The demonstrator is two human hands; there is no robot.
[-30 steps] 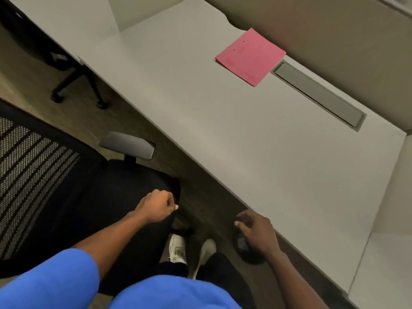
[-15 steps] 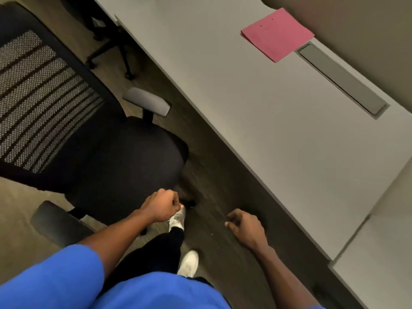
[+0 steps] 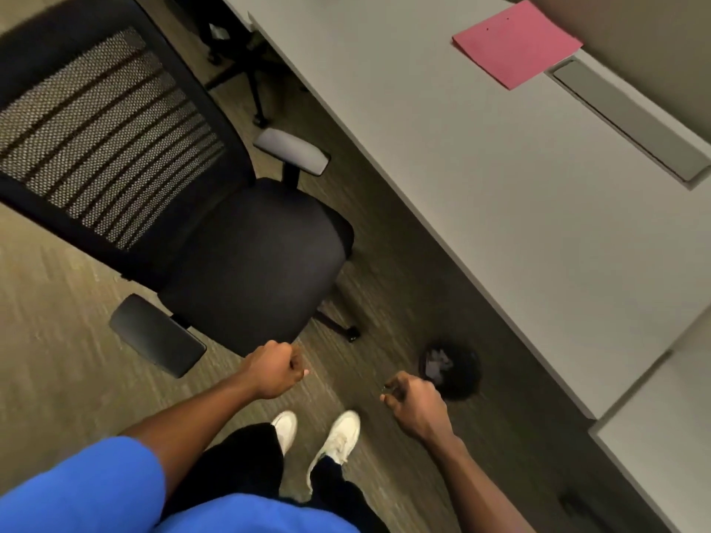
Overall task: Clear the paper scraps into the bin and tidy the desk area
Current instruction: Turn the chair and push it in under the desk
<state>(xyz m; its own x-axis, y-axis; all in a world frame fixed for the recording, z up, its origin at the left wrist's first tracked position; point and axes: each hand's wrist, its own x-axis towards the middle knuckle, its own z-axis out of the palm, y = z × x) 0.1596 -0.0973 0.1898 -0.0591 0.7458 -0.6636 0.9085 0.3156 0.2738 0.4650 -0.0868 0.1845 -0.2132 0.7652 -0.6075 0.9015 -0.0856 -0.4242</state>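
Observation:
A small black round bin [image 3: 458,373] stands on the floor by the desk's front edge, with pale paper scraps [image 3: 436,363] inside. My right hand [image 3: 413,403] hangs just left of the bin, fingers curled, nothing visible in it. My left hand [image 3: 275,369] is a closed fist over the front edge of the black office chair's seat [image 3: 250,259]. A pink paper sheet [image 3: 517,44] lies at the back of the white desk [image 3: 500,178].
The black mesh-back chair [image 3: 96,125] with grey armrests fills the left. A grey cable flap [image 3: 627,119] is set into the desk beside the pink sheet. A second desk section [image 3: 661,448] sits at the right. Another chair's base [image 3: 246,71] stands farther back. My white shoes [image 3: 338,436] are on the carpet.
The view has shifted back and left, bringing more of the chair and floor into sight. The bin with scraps now shows beside my right hand. Both hands stay curled.

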